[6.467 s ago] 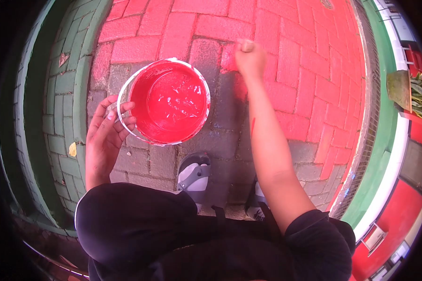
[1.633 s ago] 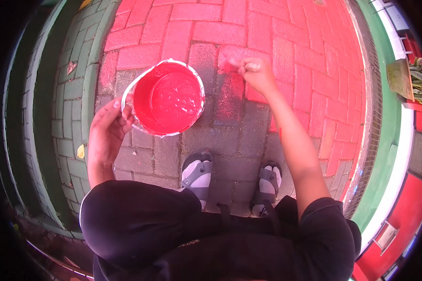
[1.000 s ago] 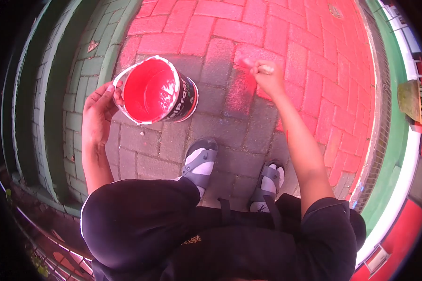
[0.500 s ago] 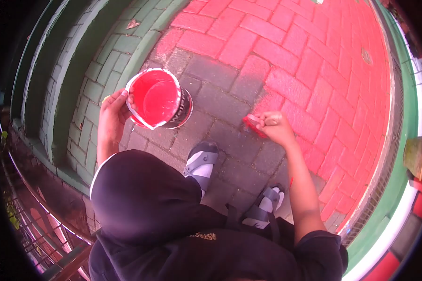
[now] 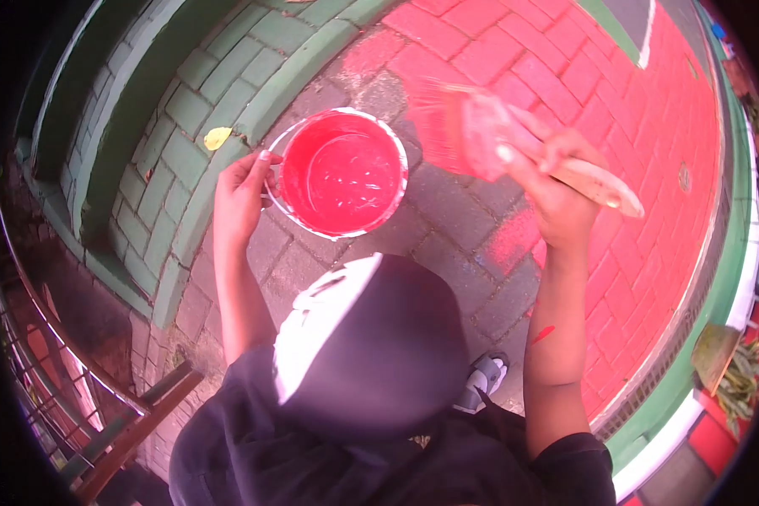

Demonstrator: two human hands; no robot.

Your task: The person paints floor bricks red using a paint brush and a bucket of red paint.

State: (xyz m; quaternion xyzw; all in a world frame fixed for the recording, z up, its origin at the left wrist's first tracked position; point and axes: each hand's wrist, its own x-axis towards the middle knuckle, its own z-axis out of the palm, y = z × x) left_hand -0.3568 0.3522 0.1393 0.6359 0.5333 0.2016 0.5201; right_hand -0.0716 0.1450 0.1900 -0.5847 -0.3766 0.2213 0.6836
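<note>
In the head view, my left hand (image 5: pixel 246 190) is closed on the handle at the left side of a paint bucket (image 5: pixel 390 148). Red paint (image 5: pixel 346 179) lies inside it, and white edges the bucket's rim. My right hand (image 5: pixel 563 190) grips a wide paintbrush (image 5: pixel 599 180) by its pale wooden handle. The brush is lifted to the right of the bucket, apart from it, and its red-coated bristles (image 5: pixel 438 126) point left. Under the bucket and brush are grey paving bricks (image 5: pixel 460 211), partly covered in red.
Red-painted bricks (image 5: pixel 649 160) spread to the right and far side. Green steps (image 5: pixel 135 143) curve along the left, with a yellow leaf (image 5: pixel 218 138) on one. A drain grate (image 5: pixel 687 320) and a plant pot (image 5: pixel 714 357) line the right. A metal railing (image 5: pixel 135 413) stands at lower left.
The brush has come up from the bricks and now points left toward the bucket. The bucket has shifted right in view, still in my left hand. The view has moved too.
</note>
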